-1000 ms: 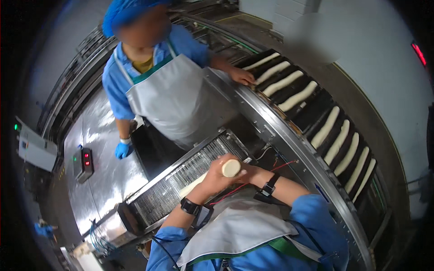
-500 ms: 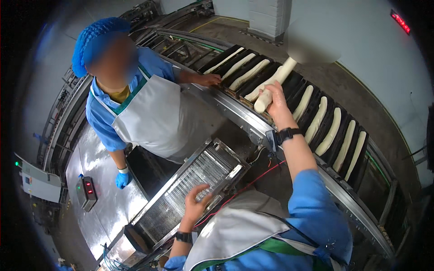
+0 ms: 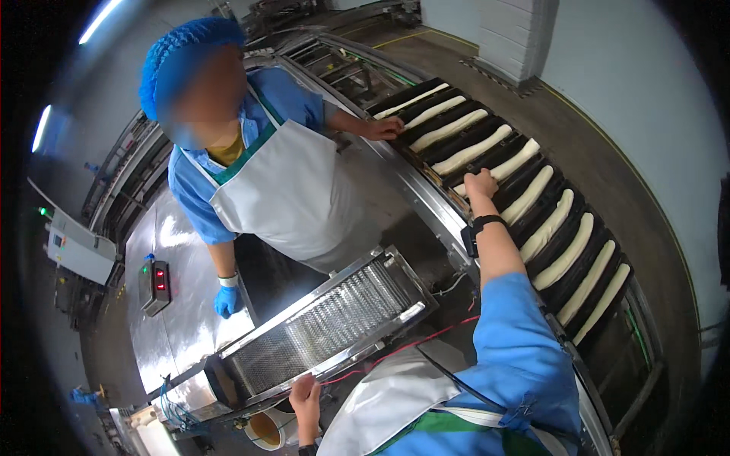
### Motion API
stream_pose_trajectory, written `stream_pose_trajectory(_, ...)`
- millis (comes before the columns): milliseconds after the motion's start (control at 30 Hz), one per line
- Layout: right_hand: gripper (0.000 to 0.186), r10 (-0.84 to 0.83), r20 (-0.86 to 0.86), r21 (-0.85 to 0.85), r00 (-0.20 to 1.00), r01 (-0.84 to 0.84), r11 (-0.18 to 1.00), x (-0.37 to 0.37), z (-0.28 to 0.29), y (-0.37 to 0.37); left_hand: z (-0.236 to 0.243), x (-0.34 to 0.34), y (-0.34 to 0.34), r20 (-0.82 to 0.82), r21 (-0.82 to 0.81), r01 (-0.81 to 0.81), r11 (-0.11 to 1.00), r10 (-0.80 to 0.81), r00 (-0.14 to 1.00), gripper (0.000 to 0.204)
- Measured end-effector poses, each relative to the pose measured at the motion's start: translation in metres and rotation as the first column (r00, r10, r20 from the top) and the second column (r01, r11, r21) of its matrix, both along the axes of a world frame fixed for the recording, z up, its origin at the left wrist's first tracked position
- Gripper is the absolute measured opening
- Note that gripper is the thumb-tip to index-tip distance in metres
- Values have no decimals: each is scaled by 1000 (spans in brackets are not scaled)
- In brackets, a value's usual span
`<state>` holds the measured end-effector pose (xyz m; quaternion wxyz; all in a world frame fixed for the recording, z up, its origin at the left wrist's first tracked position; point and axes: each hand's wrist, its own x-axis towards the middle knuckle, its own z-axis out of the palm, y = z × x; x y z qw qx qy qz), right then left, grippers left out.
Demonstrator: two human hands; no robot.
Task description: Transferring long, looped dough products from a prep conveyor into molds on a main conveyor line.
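Note:
My right hand [image 3: 480, 185] reaches to the row of long black baking pans [image 3: 426, 156], its fingers curled round the near end of a pale dough strip [image 3: 511, 164]. That strip lies lengthwise in its pan, its far end beyond my hand. On both sides, other dough strips [image 3: 560, 254] lie one to a pan. My left hand [image 3: 306, 394] is low by the near rail of a short mesh conveyor [image 3: 319, 323]; its fingers are loosely bent with nothing seen in them.
A co-worker's bare hand [image 3: 382, 128] touches the pans farther left; their blue-gloved hand [image 3: 226, 301] rests on a steel table [image 3: 179, 247]. A small box with a red display [image 3: 158, 287] stands there. A metal rail [image 3: 426, 201] runs before the pans. Beneath the conveyor sits a bucket [image 3: 266, 432].
My right hand has lowered the raised dough strip into a pan between the others. My left hand has dropped from above the mesh conveyor to beside its near rail. The view has shifted.

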<state>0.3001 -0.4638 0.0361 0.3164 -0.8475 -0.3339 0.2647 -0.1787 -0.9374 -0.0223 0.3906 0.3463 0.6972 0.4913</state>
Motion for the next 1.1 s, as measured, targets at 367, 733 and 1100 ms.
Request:
stream_pose_trajectory(367, 57, -47, -819, 239, 572, 413, 879, -13, -83, 124, -15, 34, -16, -65, -191, -128, 973, 118, 991, 28)
stream_pose_trajectory(733, 40, 393, -507, 512, 767, -98, 853, -29, -42, 61, -40, 26, 38, -142, -199, 51, 979, -80, 987, 29)
stream_pose_trajectory(1100, 67, 371, 759, -63, 535, -506, 860, 12, -48, -183, -60, -23, 41, -739, -195, 64, 979, -190, 647, 55)
